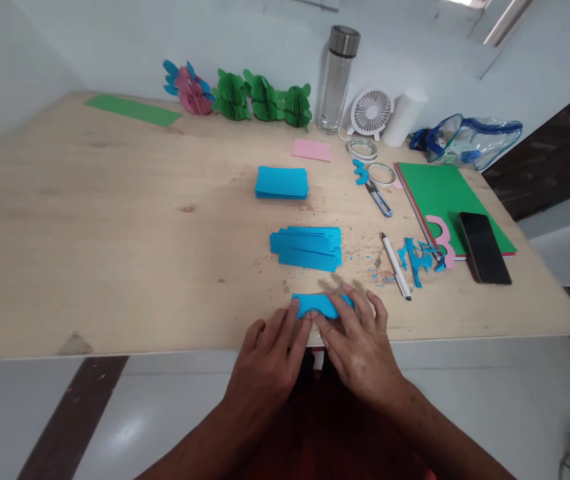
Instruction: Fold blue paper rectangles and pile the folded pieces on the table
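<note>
A small strip of blue paper, seemingly folded, lies near the table's front edge under both hands. My left hand holds its left end, fingertips pressed at the lower left corner. Across the right part of the strip are the fingers of my right hand, with the thumb at its lower edge close to the left thumb. Just beyond lies a loose pile of narrow blue paper strips. Farther back sits a neat stack of blue paper rectangles.
Right of the hands are a white pen, blue scraps, thread snips, a phone and green sheets. Along the wall stand green paper figures, a glass bottle and a small fan.
</note>
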A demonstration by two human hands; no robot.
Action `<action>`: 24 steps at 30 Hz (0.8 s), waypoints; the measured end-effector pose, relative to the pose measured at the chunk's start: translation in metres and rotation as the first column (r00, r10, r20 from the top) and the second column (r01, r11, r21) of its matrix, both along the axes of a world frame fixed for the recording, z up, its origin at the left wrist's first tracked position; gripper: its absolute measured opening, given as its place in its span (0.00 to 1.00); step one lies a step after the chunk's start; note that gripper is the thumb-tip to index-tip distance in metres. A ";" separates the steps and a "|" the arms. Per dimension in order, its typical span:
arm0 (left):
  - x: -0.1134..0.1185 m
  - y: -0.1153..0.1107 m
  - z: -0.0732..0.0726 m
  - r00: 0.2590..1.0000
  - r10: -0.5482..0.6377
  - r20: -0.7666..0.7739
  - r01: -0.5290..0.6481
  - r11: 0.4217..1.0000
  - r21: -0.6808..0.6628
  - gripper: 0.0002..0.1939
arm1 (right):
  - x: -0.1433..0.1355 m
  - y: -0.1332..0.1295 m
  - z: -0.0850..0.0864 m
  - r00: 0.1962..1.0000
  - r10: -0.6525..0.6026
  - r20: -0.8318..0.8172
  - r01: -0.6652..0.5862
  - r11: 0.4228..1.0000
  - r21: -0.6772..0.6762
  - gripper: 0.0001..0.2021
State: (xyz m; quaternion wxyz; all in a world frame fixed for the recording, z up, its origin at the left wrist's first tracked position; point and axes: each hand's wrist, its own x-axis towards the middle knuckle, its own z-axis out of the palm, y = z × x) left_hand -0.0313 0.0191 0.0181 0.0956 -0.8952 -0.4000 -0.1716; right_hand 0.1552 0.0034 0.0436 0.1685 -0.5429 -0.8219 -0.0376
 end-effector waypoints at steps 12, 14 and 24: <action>0.002 0.000 0.003 1.000 0.006 0.008 -0.006 1.000 0.006 0.18 | 0.027 -0.013 -0.001 0.996 -0.022 0.085 0.022 1.000 0.001 0.19; 0.002 0.000 0.002 1.000 0.005 -0.001 -0.005 1.000 0.008 0.19 | 0.032 -0.018 -0.001 0.996 -0.065 0.067 0.063 0.998 0.023 0.18; 0.002 -0.003 0.001 1.000 0.012 -0.010 -0.012 1.000 -0.016 0.20 | 0.047 -0.029 0.005 0.988 -0.117 0.096 0.111 0.992 0.067 0.18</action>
